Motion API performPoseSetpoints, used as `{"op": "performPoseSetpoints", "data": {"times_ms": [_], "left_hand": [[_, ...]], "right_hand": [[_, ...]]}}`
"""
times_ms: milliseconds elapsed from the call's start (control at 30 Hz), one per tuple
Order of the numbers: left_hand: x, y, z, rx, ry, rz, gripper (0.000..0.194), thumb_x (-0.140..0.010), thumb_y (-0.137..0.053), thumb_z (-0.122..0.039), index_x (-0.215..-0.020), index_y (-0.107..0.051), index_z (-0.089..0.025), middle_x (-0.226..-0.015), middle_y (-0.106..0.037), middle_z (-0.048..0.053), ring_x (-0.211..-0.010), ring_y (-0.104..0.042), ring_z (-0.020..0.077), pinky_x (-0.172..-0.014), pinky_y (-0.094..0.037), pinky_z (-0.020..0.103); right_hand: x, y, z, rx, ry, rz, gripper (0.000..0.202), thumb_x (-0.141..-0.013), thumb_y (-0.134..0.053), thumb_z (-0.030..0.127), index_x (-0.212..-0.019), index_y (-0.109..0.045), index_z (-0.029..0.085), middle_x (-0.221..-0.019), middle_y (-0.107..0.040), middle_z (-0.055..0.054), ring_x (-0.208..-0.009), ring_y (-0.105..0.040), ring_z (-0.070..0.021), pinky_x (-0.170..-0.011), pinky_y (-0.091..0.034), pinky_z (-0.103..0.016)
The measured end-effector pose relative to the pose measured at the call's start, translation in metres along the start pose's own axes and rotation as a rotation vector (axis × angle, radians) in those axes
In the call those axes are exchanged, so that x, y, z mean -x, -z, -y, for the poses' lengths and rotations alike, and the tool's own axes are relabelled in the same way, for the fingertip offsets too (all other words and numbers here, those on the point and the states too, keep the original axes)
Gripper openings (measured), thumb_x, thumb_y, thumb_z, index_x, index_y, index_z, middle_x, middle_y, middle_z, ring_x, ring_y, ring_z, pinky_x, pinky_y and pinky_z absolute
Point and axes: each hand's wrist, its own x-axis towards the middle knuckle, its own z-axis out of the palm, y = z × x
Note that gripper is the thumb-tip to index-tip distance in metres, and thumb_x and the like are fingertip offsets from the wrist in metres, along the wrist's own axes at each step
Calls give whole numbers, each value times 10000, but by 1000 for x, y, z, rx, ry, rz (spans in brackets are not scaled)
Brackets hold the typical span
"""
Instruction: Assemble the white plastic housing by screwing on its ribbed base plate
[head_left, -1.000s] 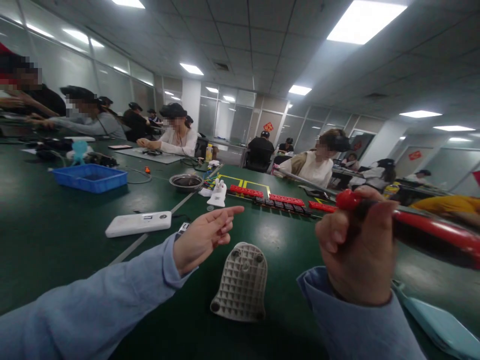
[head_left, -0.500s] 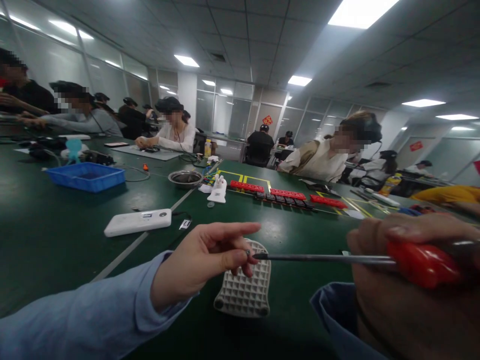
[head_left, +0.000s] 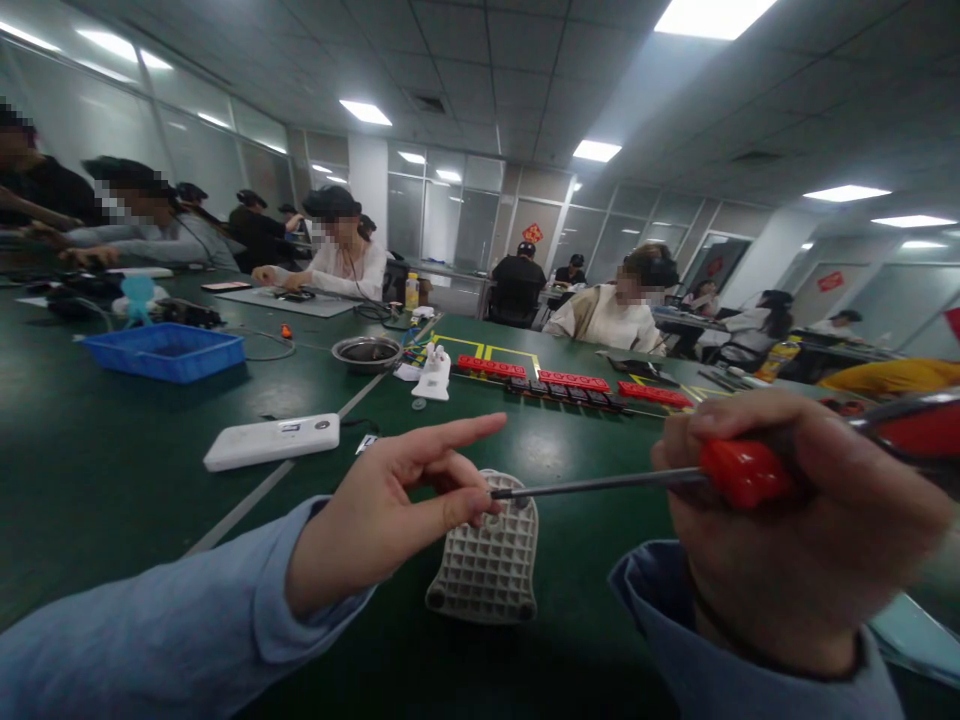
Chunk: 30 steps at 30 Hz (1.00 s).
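My right hand (head_left: 780, 500) is closed around the red handle of a screwdriver (head_left: 600, 484), whose shaft points left. The dark tip meets the pinched thumb and finger of my left hand (head_left: 405, 500), with the index finger stretched out above. What looks like a tiny screw sits in that pinch at the tip, mostly hidden by the fingers. Below the tip, a beige plastic base with a grid of ribs (head_left: 484, 575) lies on the green table; my left fingertips overlap its upper part in view. Dark round pads show at its corners.
A white power bank (head_left: 272, 442) lies left of my hands, with a blue tray (head_left: 161, 352) beyond it. Farther back are a metal bowl (head_left: 367, 353), a white plastic part (head_left: 433, 375) and several red strips (head_left: 574, 381). Several people sit around the tables.
My right hand has come left and slightly up, tilting the screwdriver so its handle is higher. The tip has shifted left against my left fingers. The ribbed base stays on the table.
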Motion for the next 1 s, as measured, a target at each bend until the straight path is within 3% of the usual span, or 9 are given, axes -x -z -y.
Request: {"op": "performPoseSetpoints", "data": {"times_ms": [67, 233, 367, 533, 667, 767, 833, 900, 1000], "left_hand": [[0, 1, 0, -117, -76, -51, 482, -660, -607, -123, -1118, -526, -250, -643, -638, -15, -608, -587, 118, -624, -473, 228], [-3, 3, 1, -252, -193, -127, 472, -669, -595, -129, -1122, -523, -239, -656, -623, -16, -630, -583, 120, -628, -465, 218], [-2, 3, 1, -219, -194, -113, 456, -688, -578, -149, -1134, -513, -215, -656, -613, -2, -628, -578, 128, -616, -462, 223], [0, 7, 3, -189, -148, 8, 436, -808, -409, -315, -1228, -386, -198, -719, -621, 29, -611, -579, 138, -561, -458, 236], [-16, 17, 20, -294, -104, -85, 406, -838, -286, -387, -1151, -444, -183, -651, -584, 12, -547, -542, 114, -510, -426, 214], [-39, 30, 50, -426, 98, -84, 358, -814, -328, -403, -962, -546, -160, -599, -524, -7, -518, -501, 102, -485, -400, 208], [-50, 39, 73, -409, 471, 62, 358, -776, -396, -416, -948, -536, -135, -658, -548, 16, -539, -520, 125, -467, -402, 228], [-55, 42, 92, -296, 815, 291, 456, -759, -375, -495, -942, -543, -113, -738, -593, 69, -582, -562, 163, -509, -425, 277], [-48, 35, 104, -104, 987, 550, 558, -722, -353, -584, -929, -584, -119, -837, -625, 122, -688, -590, 214, -593, -429, 328]], "right_hand": [[-6, -5, -1, -53, 1, -38, 178, -700, -471, 284, -574, -547, 184, -503, -426, 21, -368, -349, -58, -319, -234, -201], [-15, -8, -10, -157, -193, 39, 154, -708, -494, 273, -584, -527, 186, -405, -311, 69, -343, -260, -40, -318, -180, -163], [-17, -6, -18, -150, -212, 35, 194, -732, -464, 315, -592, -521, 194, -404, -294, 76, -343, -242, -42, -321, -170, -163], [-18, -6, -23, -153, -233, 28, 206, -738, -445, 335, -605, -516, 195, -404, -277, 84, -336, -230, -41, -322, -161, -163], [-21, -5, -23, -192, -253, -17, 213, -718, -460, 328, -576, -524, 182, -387, -296, 80, -326, -230, -38, -313, -158, -164], [-24, -4, -23, -215, -254, -59, 213, -692, -491, 335, -558, -530, 173, -374, -316, 77, -316, -239, -34, -307, -155, -163], [-25, -4, -23, -228, -245, -76, 214, -675, -510, 341, -551, -532, 168, -368, -326, 75, -308, -242, -32, -301, -155, -162], [-27, -2, -24, -242, -242, -94, 215, -666, -519, 339, -542, -532, 164, -361, -331, 73, -303, -242, -32, -297, -159, -163], [-30, 0, -26, -257, -239, -118, 210, -661, -523, 336, -543, -535, 164, -354, -330, 74, -301, -246, -34, -292, -163, -161]]}}
